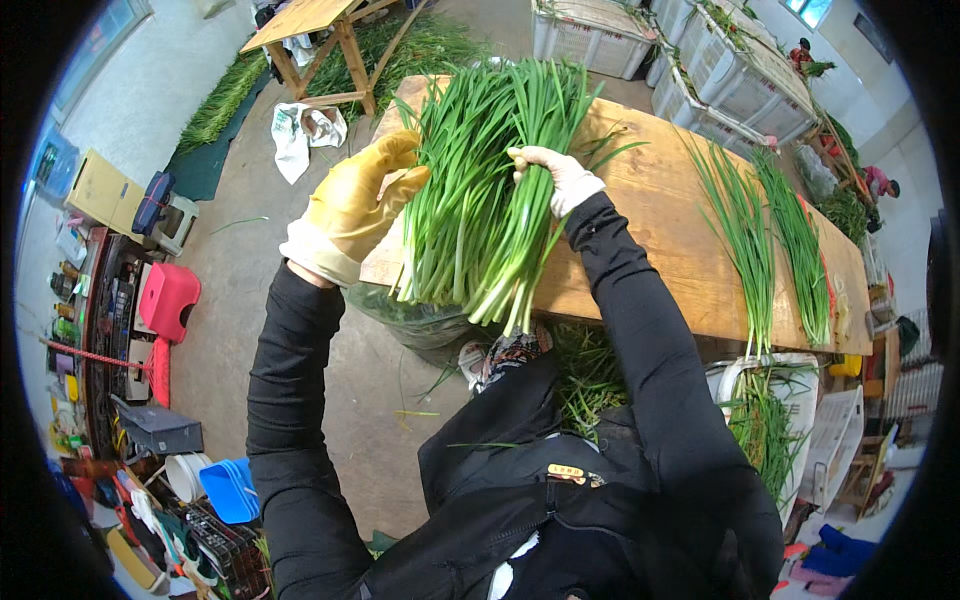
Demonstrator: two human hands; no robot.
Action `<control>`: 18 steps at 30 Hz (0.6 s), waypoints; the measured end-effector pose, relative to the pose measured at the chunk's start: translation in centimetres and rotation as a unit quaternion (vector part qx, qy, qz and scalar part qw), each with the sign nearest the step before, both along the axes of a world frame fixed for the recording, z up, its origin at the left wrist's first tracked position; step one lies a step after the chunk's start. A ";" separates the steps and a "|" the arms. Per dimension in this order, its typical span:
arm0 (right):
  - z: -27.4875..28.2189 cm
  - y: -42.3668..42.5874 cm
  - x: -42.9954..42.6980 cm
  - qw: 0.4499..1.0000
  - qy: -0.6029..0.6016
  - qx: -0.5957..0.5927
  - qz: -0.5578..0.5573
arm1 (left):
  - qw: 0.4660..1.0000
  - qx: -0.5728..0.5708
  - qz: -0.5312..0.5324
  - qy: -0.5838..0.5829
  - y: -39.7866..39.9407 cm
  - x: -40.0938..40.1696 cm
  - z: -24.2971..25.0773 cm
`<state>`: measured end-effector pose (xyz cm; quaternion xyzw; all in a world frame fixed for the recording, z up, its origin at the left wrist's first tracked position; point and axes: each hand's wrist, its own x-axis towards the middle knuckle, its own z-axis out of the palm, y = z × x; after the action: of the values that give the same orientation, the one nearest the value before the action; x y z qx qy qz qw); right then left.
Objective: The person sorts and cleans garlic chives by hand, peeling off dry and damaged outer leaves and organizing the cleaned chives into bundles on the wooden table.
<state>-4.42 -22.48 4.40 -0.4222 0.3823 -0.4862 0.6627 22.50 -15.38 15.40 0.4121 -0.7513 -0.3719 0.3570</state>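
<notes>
My left hand (367, 199), in a yellow rubber glove with a white cuff, is raised at the left edge of a large heap of green garlic chives (457, 187). Its fingers are curled apart, and I see nothing held between them. My right hand (551, 174), in a pale glove, grips a bundle of chives (529, 232) at the heap's right side, with its pale stem ends pointing down towards me. Both lie over the wooden table (645, 225). Farther right on the table rest two slimmer bunches, one loose (750, 247) and one beside a red strip (799, 255).
A white crate (806, 420) holding greens stands below the table's right end. Stacked white crates (750, 82) stand behind. At left are a pink stool (169, 300), a white bag (300, 139) and another wooden table (300, 26). Two people are far off at right.
</notes>
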 end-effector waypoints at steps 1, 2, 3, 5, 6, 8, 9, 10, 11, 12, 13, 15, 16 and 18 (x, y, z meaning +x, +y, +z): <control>-0.4 -0.7 -0.1 1.000 -0.006 0.021 0.014 | 0.993 -0.110 -0.006 -0.034 -0.2 -0.5 -0.2; -1.5 -1.5 -0.4 0.996 0.054 -0.062 0.025 | 0.973 -0.219 -0.013 -0.065 -0.3 -1.2 -0.4; -2.1 -1.6 0.2 0.990 0.095 -0.101 0.025 | 0.962 -0.262 -0.027 -0.071 0.1 -1.8 -0.1; -2.6 -1.2 1.0 0.958 0.198 -0.208 0.017 | 0.921 -0.324 -0.122 -0.180 -0.1 -3.5 0.6; -2.5 -0.9 1.7 0.937 0.236 -0.256 0.014 | 0.907 -0.351 -0.171 -0.160 -0.2 -4.2 -0.6; -1.8 -0.5 2.2 0.890 0.313 -0.330 -0.010 | 0.850 -0.381 -0.300 -0.205 0.0 -6.3 -0.3; -2.2 -1.3 1.5 0.937 0.237 -0.256 0.007 | 0.826 -0.394 -0.330 -0.232 0.0 -8.0 -1.1; -2.6 -2.2 1.3 0.967 0.183 -0.179 0.015 | 0.823 -0.395 -0.336 -0.231 -0.5 -9.0 -2.8; -2.7 -2.4 1.6 0.966 0.180 -0.185 0.025 | 0.862 -0.283 -0.379 -0.184 -1.3 -9.7 -5.4; -3.0 -2.4 1.2 0.957 0.196 -0.209 0.029 | 0.872 -0.226 -0.407 -0.154 -2.0 -10.4 -6.9; -3.1 -2.6 1.0 0.950 0.204 -0.233 0.031 | 0.878 -0.168 -0.429 -0.127 -2.4 -11.1 -7.7; -2.3 -2.4 1.2 0.983 0.132 -0.113 0.058 | 0.829 -0.276 -0.409 -0.264 -3.1 -10.8 -8.7; -0.9 -2.2 1.5 0.996 0.060 0.020 0.057 | 0.723 -0.502 -0.383 -0.280 -3.4 -10.5 -7.4; -2.5 -3.9 -2.8 0.980 0.181 -0.078 -0.006 | 0.754 -0.455 -0.388 -0.272 -3.8 -11.8 -7.4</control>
<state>-7.17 -26.35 1.94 -0.5518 0.4594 -0.4340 0.5442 10.71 -19.23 7.95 -0.0427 -0.9926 0.0354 0.1079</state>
